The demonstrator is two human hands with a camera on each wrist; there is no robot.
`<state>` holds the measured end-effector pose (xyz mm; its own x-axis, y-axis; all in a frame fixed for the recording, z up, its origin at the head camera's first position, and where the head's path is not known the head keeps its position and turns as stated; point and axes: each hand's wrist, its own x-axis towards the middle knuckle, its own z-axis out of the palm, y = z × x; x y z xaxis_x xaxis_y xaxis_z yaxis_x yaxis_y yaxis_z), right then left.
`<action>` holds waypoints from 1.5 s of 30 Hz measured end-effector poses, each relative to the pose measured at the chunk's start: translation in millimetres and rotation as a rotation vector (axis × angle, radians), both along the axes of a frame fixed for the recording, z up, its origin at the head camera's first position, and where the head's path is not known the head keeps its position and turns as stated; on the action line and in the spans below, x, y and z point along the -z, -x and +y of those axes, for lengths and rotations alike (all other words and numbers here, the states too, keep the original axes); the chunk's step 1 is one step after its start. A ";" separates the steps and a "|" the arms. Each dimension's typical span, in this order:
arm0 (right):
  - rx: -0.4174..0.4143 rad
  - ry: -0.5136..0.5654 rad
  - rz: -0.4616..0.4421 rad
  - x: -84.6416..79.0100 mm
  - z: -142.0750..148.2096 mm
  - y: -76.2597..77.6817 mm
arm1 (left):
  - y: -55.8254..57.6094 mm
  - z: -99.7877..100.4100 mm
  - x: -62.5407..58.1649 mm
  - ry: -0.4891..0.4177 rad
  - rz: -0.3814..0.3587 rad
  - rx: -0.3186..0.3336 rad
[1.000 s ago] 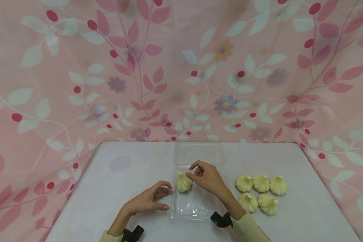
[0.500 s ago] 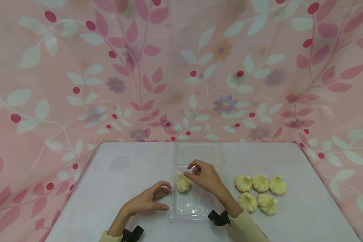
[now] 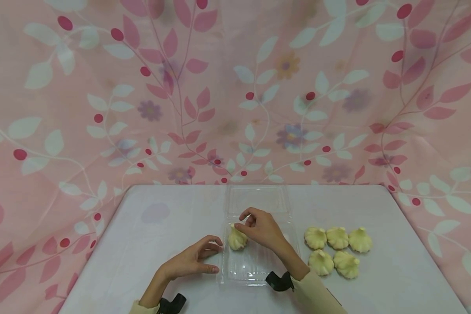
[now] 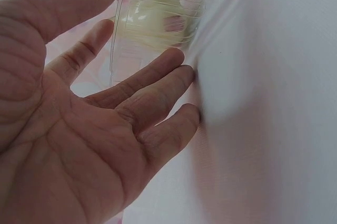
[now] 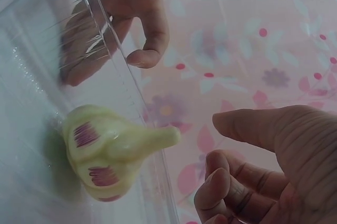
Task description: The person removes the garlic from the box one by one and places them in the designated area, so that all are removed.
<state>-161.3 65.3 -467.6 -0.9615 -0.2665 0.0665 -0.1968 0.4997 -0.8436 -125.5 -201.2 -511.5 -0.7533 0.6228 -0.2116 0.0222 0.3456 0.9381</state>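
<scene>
A clear plastic clamshell box (image 3: 251, 266) lies with its lid folded back. One pale garlic bulb (image 3: 237, 241) stands in its back left part, stem up; the right wrist view shows purple patches on the bulb (image 5: 97, 163). Over the box is my right hand (image 3: 264, 230), its fingers loosely bent beside the stem. In the right wrist view a gap separates the thumb (image 5: 245, 126) from the stem, and nothing is held. My left hand (image 3: 192, 260) rests at the box's left side, fingers relaxed; the left wrist view shows its palm (image 4: 73, 150) holding nothing.
Several more garlic bulbs (image 3: 338, 237) sit on the white table (image 3: 149, 244) right of the box, in two rows. The box's lid (image 3: 259, 200) lies flat toward the table's back edge. A pink floral cloth (image 3: 227, 109) hangs behind.
My right hand has shifted slightly left, closer over the bulb in the box. The left hand, the box and the bulbs have stayed in place.
</scene>
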 end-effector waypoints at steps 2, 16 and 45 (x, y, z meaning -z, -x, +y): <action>0.006 -0.019 -0.005 -0.6 -1.3 0.0 | 0.0 -0.3 0.1 -0.004 0.000 0.002; 0.000 -0.049 0.002 -0.6 -9.1 2.2 | -1.6 1.0 -2.1 0.007 -0.005 -0.008; 0.040 -0.194 -0.047 2.2 -25.5 0.7 | -0.7 -0.6 -1.2 0.014 0.004 -0.008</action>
<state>-162.0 39.9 -469.7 -0.9725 -0.2311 -0.0275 -0.1361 0.6606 -0.7383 -124.7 -201.7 -510.4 -0.7592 0.6136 -0.2173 0.0228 0.3586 0.9332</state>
